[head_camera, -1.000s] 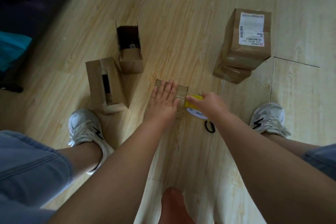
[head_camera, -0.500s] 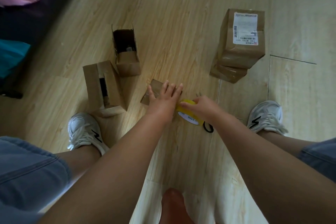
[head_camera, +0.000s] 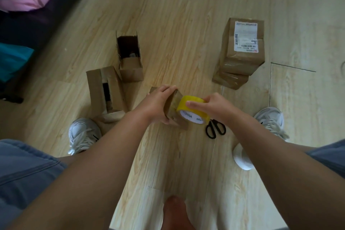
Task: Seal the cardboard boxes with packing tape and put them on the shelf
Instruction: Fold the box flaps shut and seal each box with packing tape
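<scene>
The fingers of the left hand are now curled round the small box, which was pressed flat half a second ago and is now tilted up off the floor. The yellow tape roll is gripped by the right hand against the box, and the scissors are uncovered.

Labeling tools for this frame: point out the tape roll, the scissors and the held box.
tape roll (head_camera: 189,115), head view, on the printed white core face.
scissors (head_camera: 214,124), head view, where the black handles join.
box (head_camera: 172,105), head view, on the brown side face next to the roll.
</scene>
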`<action>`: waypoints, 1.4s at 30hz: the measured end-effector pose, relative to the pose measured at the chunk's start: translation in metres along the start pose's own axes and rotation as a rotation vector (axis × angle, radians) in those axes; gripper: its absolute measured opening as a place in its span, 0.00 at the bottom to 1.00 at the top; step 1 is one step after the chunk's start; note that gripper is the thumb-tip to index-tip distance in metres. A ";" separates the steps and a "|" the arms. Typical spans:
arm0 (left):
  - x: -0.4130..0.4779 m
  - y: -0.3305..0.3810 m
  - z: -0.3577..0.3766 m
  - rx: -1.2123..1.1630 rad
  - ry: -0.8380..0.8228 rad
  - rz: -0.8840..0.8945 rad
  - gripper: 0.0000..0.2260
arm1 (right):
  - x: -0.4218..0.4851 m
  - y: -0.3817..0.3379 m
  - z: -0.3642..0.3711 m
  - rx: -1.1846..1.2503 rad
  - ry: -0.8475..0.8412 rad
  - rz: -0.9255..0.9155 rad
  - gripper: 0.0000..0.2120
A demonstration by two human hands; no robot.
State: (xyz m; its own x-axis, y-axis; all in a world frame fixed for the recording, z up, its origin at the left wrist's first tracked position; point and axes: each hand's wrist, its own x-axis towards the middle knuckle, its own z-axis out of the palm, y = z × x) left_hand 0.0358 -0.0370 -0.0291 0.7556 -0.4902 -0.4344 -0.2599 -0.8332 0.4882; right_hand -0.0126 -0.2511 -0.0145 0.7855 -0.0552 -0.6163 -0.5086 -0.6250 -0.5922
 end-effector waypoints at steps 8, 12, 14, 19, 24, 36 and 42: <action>0.004 -0.002 0.015 -0.248 0.013 -0.037 0.54 | 0.001 0.032 0.001 -0.076 0.089 0.054 0.36; 0.004 -0.015 0.010 -0.289 -0.005 -0.068 0.53 | 0.003 0.037 -0.009 0.020 0.119 0.032 0.35; 0.003 -0.020 0.008 -0.298 -0.007 -0.088 0.53 | 0.002 0.035 -0.009 -0.087 0.138 0.024 0.33; 0.001 -0.031 0.006 -0.290 -0.004 -0.127 0.54 | 0.007 0.037 0.004 -0.139 0.180 0.025 0.34; -0.004 -0.046 0.007 -0.271 0.025 -0.206 0.55 | 0.009 0.037 0.006 -0.080 0.159 0.008 0.31; 0.009 -0.065 0.021 -0.269 0.013 -0.232 0.57 | 0.024 0.048 0.017 -0.427 0.188 0.040 0.31; 0.011 -0.072 0.037 -0.315 -0.009 -0.251 0.55 | 0.029 0.054 0.027 -0.422 0.185 0.081 0.30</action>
State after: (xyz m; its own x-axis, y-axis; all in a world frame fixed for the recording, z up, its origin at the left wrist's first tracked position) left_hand 0.0401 0.0081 -0.0969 0.7667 -0.2846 -0.5754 0.1305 -0.8085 0.5738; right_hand -0.0263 -0.2654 -0.0782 0.8185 -0.2308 -0.5262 -0.4128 -0.8732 -0.2592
